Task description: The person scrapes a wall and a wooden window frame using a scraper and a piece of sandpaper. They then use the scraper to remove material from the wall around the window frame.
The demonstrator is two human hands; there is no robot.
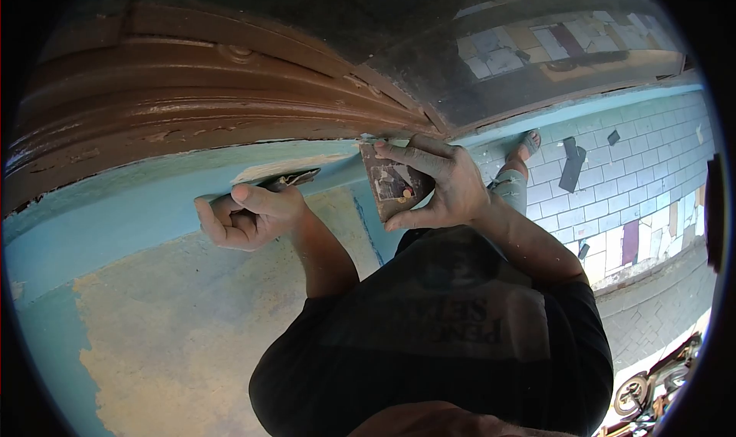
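Left hand [253, 213]: fingers curled, palm side partly turned up, thumb pressed over a dark flat-bladed scraper [295, 179]; blade points right, with light streaks near its tip; exact type of tool cannot be told. Right hand [448, 178]: gripping a brown rectangular board [386, 185] by its right side, fingers spread over the upper part and thumb at the lower right corner; board face bears pale smears and small yellow-orange spots.

Position: board lies to the right of the scraper, the two apart; board's upper edge is near the lower edge of the brown wooden frame [192, 103], contact not certain; scraper is beside a pale patch [303, 165] on the blue-painted strip [130, 221], which runs along that frame's lower edge; frame paint chipped in places.

Surroundings: beige patch [192, 330] below the strip, ragged at its left edge; dark glossy pane [529, 92] at upper right, reflecting tiles; tiled floor [606, 180] on the right, bearing dark scraps [572, 165]; sandalled foot [527, 146] near the floor's upper left corner; motorcycle [636, 395] at lower right, partly cut off.
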